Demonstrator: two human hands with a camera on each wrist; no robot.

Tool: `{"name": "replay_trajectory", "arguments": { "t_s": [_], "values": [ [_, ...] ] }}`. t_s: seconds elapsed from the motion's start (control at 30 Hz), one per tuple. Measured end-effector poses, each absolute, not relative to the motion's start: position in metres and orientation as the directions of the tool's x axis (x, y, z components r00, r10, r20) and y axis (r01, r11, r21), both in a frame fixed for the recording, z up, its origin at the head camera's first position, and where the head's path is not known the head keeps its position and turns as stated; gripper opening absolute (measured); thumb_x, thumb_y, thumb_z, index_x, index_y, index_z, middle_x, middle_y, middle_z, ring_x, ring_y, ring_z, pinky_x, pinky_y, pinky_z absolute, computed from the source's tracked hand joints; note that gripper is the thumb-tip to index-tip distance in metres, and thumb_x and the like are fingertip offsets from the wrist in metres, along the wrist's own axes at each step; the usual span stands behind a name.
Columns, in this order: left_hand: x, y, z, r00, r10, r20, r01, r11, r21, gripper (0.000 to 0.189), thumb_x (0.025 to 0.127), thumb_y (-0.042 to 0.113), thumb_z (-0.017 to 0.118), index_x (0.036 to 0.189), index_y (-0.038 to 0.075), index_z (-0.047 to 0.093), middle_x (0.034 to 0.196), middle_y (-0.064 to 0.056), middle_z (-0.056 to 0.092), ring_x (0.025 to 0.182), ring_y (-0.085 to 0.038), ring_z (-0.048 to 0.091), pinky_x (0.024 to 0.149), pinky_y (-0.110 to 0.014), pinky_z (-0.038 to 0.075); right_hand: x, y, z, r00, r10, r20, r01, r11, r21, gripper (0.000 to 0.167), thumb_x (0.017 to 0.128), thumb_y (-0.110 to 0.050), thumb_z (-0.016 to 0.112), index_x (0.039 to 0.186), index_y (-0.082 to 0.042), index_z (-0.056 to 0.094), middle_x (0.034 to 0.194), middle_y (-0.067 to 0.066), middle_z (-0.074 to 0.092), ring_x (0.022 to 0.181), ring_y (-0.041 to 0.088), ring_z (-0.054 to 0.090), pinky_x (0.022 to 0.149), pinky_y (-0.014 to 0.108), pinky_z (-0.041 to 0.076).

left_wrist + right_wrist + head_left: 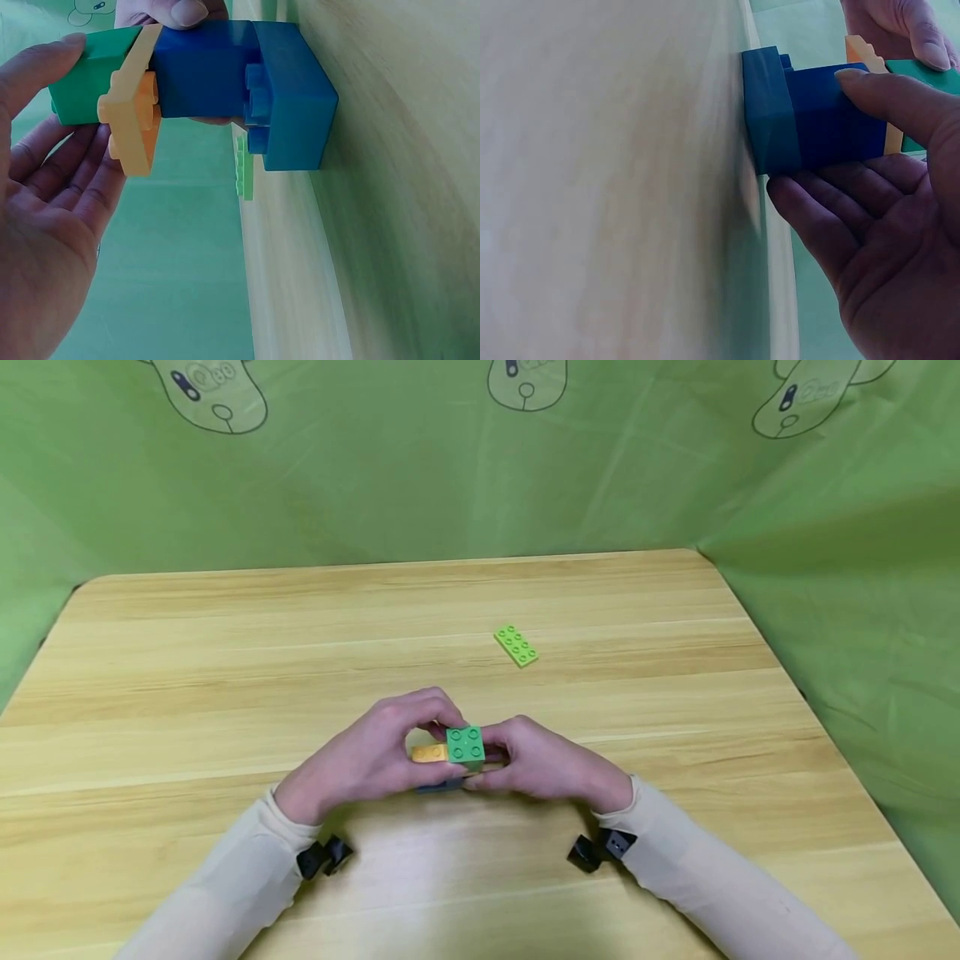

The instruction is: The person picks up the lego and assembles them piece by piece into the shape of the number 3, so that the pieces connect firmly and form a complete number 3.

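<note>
Near the front middle of the table, both hands hold a stack of toy building bricks. My left hand (375, 747) pinches the green brick (465, 745) at the top between thumb and fingers. Below it lies a thin orange plate (135, 112) whose studded end juts out to the left. Under that, a dark blue brick (202, 71) sits on a lighter blue brick (300, 105), which has studs left bare. My right hand (551, 760) grips the dark blue brick, thumb on one side and fingers beneath in the right wrist view. Whether the base touches the table is unclear.
A flat lime-green studded plate (516, 646) lies on the wooden table (225, 652), beyond the hands and slightly right. A green curtain (375, 485) with printed cartoon figures hangs behind the table and along its sides.
</note>
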State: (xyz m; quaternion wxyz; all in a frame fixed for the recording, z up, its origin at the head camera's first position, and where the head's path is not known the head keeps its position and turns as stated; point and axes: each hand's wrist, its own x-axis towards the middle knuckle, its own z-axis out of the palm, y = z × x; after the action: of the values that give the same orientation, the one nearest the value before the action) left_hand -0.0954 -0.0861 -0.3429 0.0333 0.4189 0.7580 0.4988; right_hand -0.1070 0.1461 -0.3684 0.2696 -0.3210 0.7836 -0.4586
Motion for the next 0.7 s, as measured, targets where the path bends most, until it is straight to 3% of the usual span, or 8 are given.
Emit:
{"name": "replay_trajectory", "arguments": {
  "t_s": [0.3, 0.7],
  "values": [
    [-0.0939, -0.0882, -0.3422, -0.681, 0.658, 0.321, 0.585, 0.226, 0.779, 0.024, 0.081, 0.014, 0.083, 0.101, 0.012, 0.069, 0.095, 0.009, 0.06, 0.091, -0.008, 0.061, 0.081, -0.03, 0.055, -0.1075, 0.1439, -0.3684, -0.637, -0.76, -0.126, -0.244, 0.354, -0.903, 0.029, 0.087, -0.012, 0.077, 0.114, -0.004, 0.069, 0.107, -0.002, 0.07, 0.1, 0.011, 0.066, 0.089, 0.03, 0.054],
    [-0.09, -0.086, -0.3455, -0.69, 0.639, 0.34, 0.616, 0.273, 0.739, 0.029, 0.079, 0.015, 0.084, 0.103, 0.01, 0.069, 0.096, 0.008, 0.062, 0.089, -0.01, 0.059, 0.077, -0.03, 0.055, -0.1071, 0.1464, -0.3679, -0.642, -0.755, -0.138, -0.25, 0.375, -0.893, 0.029, 0.087, -0.012, 0.077, 0.113, -0.003, 0.069, 0.107, -0.002, 0.07, 0.099, 0.01, 0.065, 0.089, 0.03, 0.054]
  ]
}}
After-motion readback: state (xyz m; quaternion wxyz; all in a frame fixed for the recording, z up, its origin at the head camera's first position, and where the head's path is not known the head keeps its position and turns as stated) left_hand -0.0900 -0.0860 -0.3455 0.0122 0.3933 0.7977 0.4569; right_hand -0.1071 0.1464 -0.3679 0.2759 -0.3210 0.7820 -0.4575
